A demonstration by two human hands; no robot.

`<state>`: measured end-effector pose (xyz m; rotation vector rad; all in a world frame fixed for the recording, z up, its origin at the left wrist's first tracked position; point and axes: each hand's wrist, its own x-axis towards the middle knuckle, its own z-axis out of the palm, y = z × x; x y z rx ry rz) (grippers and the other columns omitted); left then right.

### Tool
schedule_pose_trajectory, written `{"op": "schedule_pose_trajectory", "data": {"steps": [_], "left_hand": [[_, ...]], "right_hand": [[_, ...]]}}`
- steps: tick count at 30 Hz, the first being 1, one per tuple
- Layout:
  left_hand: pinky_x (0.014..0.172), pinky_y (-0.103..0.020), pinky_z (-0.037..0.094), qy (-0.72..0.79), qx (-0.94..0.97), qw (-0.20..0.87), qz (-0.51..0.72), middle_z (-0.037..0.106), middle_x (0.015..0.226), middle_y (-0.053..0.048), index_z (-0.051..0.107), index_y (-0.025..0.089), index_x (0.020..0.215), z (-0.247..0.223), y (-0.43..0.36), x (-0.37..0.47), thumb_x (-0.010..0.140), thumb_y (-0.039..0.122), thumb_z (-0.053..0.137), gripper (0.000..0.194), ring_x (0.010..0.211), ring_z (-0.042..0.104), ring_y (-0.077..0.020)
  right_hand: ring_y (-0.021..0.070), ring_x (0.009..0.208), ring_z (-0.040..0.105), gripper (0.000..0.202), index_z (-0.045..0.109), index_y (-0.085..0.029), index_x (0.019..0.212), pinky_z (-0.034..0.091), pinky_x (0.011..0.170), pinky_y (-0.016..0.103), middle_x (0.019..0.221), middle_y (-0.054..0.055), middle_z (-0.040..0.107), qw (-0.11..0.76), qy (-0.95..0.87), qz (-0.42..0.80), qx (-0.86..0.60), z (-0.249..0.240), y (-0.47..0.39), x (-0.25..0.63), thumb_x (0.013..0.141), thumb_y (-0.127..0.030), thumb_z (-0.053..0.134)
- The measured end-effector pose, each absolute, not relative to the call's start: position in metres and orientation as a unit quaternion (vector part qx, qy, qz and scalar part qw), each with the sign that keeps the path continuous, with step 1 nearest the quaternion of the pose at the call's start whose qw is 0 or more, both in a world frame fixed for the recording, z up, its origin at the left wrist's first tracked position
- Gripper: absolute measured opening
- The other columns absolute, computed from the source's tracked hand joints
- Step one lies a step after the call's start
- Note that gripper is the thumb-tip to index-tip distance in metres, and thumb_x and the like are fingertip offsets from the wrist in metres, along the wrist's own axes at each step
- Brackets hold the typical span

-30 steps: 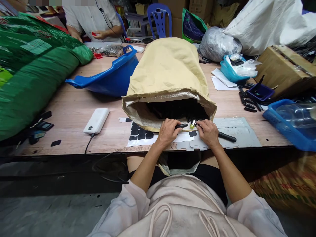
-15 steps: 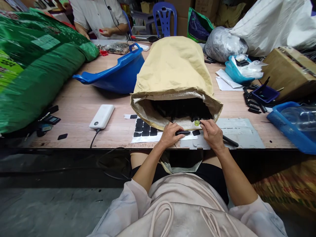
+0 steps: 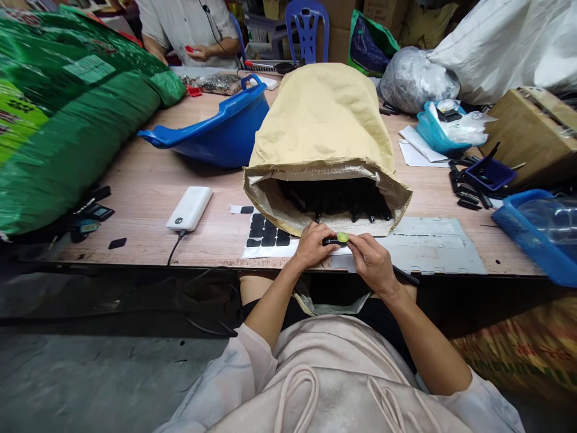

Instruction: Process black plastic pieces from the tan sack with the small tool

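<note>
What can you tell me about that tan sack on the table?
The tan sack lies on its side, creased and bulging, its open end facing the camera. It looks like paper outside, with a whitish, woven-looking lining. Black pieces lie inside. It rests on the table, its lower lip overlapping the sheet of black squares.

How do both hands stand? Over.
Left hand grips slim black part. Right hand pinches yellow-green disc by its end; contact unclear. Tan sack lies open-mouthed just beyond, black square stickers beside left hand. No obstruction seen between hands.
</note>
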<state>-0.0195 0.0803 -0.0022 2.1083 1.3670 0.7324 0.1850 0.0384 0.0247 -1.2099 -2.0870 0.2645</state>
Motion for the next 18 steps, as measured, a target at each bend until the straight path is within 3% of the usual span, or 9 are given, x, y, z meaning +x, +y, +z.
{"op": "schedule_pose_trajectory", "data": {"steps": [4, 11, 18], "left_hand": [[0.093, -0.038, 0.045, 0.505, 0.776, 0.258, 0.276, 0.069, 0.093, -0.003, 0.079, 0.026, 0.101, -0.002, 0.08, -0.019, 0.088, 0.031, 0.078, 0.014, 0.098, 0.057, -0.0237], [0.094, -0.038, 0.046, 0.511, 0.767, 0.264, 0.284, 0.071, 0.095, -0.003, 0.079, 0.025, 0.101, -0.004, 0.08, -0.018, 0.084, 0.029, 0.082, 0.017, 0.1, 0.057, -0.0242], [0.093, -0.038, 0.047, 0.512, 0.769, 0.259, 0.281, 0.07, 0.093, -0.003, 0.08, 0.026, 0.099, -0.002, 0.08, -0.017, 0.085, 0.031, 0.081, 0.015, 0.099, 0.058, -0.0238]], "right_hand": [[0.0191, 0.097, 0.071, 0.032, 0.071, -0.028, 0.129, 0.058, 0.088, 0.03, 0.103, 0.006, 0.073, 0.327, -0.807, 0.092, -0.483, 0.022, 0.039, 0.186, 0.106, -0.026, 0.048], [0.0197, 0.092, 0.07, 0.029, 0.073, -0.026, 0.122, 0.057, 0.086, 0.032, 0.1, 0.007, 0.073, 0.391, -0.766, 0.08, -0.503, 0.039, 0.04, 0.198, 0.106, -0.029, 0.049], [0.02, 0.093, 0.07, 0.03, 0.072, -0.027, 0.123, 0.057, 0.087, 0.032, 0.1, 0.006, 0.073, 0.35, -0.781, 0.099, -0.507, 0.024, 0.036, 0.2, 0.104, -0.027, 0.049]]}}
